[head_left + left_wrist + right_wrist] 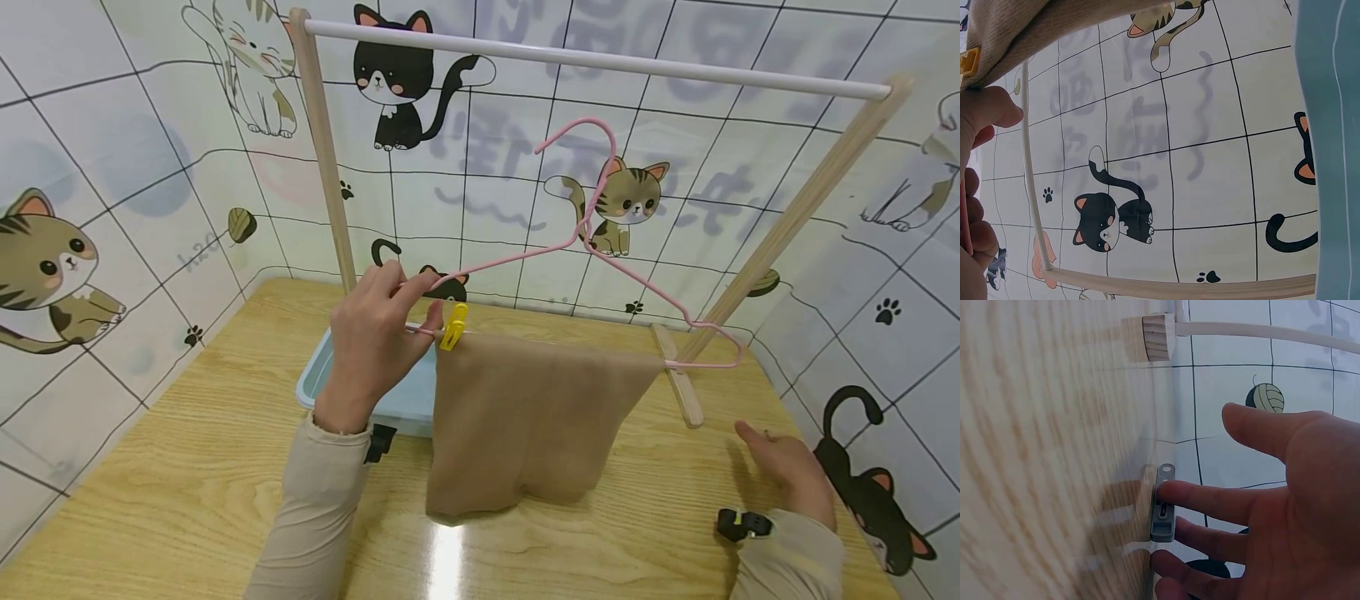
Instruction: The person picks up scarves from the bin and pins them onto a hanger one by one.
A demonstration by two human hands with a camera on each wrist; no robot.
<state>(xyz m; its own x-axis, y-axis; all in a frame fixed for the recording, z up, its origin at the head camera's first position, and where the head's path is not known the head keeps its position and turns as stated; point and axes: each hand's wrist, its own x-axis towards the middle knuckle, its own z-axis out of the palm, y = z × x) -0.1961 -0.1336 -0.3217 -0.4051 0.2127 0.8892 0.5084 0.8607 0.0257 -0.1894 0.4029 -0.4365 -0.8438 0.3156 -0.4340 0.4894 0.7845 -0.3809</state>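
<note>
My left hand (378, 333) grips the left end of a pink clothes hanger (645, 285), which is held upright with its hook at the top. A brown cloth (540, 417) hangs over the hanger's bottom bar, and a yellow clothespin (453, 325) pinches its upper left corner. The same clothespin (969, 61) and cloth (1035, 28) show at the upper left in the left wrist view. My right hand (783, 471) is low at the right, fingers spread, thumb apart. In the right wrist view its index fingertip is at a grey clothespin (1163, 530) on the tabletop.
Behind the cloth stands a light blue tray (315, 375), partly hidden by my left hand. A drying rack with a white crossbar (592, 58) and wooden posts (795, 212) spans the back. Cat-patterned walls (495, 183) surround the wooden table (180, 467).
</note>
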